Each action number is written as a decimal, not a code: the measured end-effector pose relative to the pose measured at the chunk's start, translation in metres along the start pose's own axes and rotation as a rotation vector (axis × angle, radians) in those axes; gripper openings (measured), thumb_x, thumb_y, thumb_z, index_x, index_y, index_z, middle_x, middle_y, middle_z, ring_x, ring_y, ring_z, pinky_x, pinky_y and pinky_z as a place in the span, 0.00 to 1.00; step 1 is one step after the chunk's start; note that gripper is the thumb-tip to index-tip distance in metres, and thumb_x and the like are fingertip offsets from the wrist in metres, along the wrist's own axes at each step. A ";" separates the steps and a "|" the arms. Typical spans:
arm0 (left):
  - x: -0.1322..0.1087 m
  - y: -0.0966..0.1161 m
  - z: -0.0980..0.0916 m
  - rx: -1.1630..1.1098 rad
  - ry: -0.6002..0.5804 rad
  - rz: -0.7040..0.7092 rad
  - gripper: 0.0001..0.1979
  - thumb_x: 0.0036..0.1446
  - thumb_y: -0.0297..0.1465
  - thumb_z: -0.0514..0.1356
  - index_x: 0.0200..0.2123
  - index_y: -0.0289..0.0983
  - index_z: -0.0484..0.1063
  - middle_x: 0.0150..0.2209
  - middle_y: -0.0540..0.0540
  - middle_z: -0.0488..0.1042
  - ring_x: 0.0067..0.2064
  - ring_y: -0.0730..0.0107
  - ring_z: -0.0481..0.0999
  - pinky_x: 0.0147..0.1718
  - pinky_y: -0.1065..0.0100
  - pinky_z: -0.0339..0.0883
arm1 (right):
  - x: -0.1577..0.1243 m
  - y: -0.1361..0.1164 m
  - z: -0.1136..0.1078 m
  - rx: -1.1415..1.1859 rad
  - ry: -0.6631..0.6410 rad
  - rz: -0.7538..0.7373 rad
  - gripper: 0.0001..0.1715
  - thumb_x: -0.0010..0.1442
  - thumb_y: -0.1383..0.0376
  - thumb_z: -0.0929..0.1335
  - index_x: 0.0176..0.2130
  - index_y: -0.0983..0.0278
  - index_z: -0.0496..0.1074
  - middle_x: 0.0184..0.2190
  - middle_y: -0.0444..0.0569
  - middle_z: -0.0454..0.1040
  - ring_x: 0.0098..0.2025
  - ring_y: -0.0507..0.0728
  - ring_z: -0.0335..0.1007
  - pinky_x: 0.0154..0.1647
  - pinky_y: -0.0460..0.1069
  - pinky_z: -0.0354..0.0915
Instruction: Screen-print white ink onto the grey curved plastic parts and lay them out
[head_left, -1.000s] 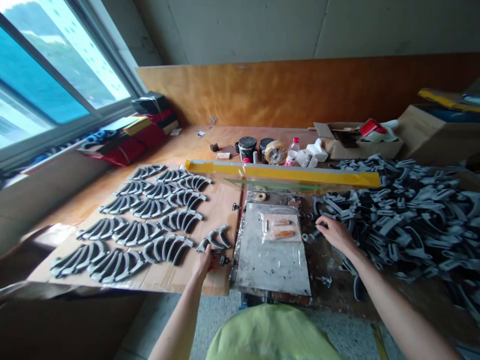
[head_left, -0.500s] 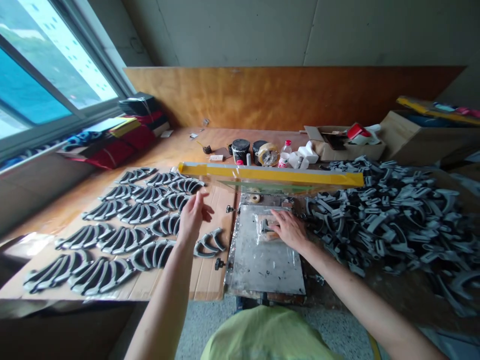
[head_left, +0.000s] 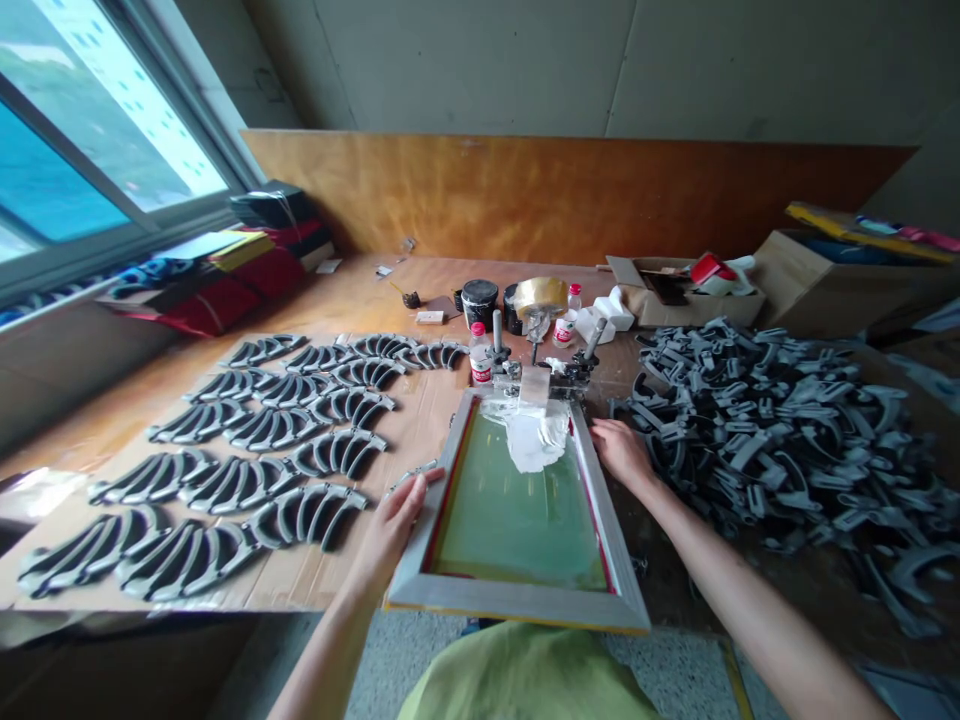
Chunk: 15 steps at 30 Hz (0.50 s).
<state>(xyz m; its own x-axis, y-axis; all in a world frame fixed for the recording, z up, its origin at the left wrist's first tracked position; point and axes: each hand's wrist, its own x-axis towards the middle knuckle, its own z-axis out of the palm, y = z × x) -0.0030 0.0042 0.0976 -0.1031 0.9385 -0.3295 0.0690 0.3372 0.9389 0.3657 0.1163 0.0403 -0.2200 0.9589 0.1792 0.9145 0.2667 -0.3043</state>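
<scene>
A screen printing frame (head_left: pixel 517 598) with a grey metal rim and a green mesh lies flat in front of me. A patch of white ink (head_left: pixel 536 448) sits at the far end of its mesh, beside a squeegee-like plate (head_left: pixel 534 388). My left hand (head_left: pixel 400 515) is closed on the frame's left rim. On the opposite side, my right hand (head_left: pixel 624 452) has its bent fingers against the right rim, partly hidden by it. The metal plate under the frame is hidden. Rows of grey curved plastic parts (head_left: pixel 202 480) lie on cardboard to the left.
A big heap of grey plastic parts (head_left: pixel 780 430) covers the right side. Behind the frame stand a black paint tub (head_left: pixel 480 303), a red-capped bottle (head_left: pixel 480 355), a tape roll (head_left: pixel 541 297) and clamp posts (head_left: pixel 592 342). Open cardboard boxes (head_left: pixel 694 298) are at the back right.
The frame has swung down from its raised position over the metal plate and the part on it. My right hand has left that part for the right rim; my left hand has come down to the left rim.
</scene>
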 end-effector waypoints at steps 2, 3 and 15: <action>0.002 -0.035 0.004 -0.008 -0.009 -0.057 0.36 0.51 0.52 0.62 0.58 0.39 0.69 0.36 0.46 0.79 0.36 0.62 0.78 0.32 0.68 0.71 | 0.018 -0.004 -0.014 0.024 0.117 0.025 0.18 0.64 0.67 0.62 0.51 0.62 0.74 0.48 0.55 0.76 0.50 0.61 0.72 0.53 0.57 0.66; 0.005 -0.050 0.007 -0.014 -0.004 -0.068 0.39 0.50 0.52 0.63 0.61 0.39 0.65 0.33 0.48 0.78 0.33 0.64 0.77 0.29 0.68 0.70 | 0.030 -0.012 -0.019 0.033 0.171 0.003 0.19 0.63 0.66 0.64 0.53 0.63 0.72 0.51 0.56 0.74 0.53 0.61 0.69 0.55 0.57 0.65; 0.025 -0.102 0.015 -0.006 0.020 -0.127 0.39 0.51 0.53 0.61 0.60 0.36 0.64 0.32 0.48 0.77 0.32 0.64 0.76 0.30 0.68 0.69 | 0.051 -0.082 0.000 -0.137 -0.291 -0.304 0.09 0.56 0.73 0.66 0.36 0.64 0.74 0.36 0.51 0.77 0.42 0.58 0.71 0.40 0.48 0.62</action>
<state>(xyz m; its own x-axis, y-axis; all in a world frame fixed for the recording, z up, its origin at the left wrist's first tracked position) 0.0024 -0.0056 -0.0078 -0.1304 0.8864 -0.4441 0.0481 0.4531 0.8902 0.2796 0.1435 0.0744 -0.5544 0.8315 -0.0352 0.8258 0.5442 -0.1481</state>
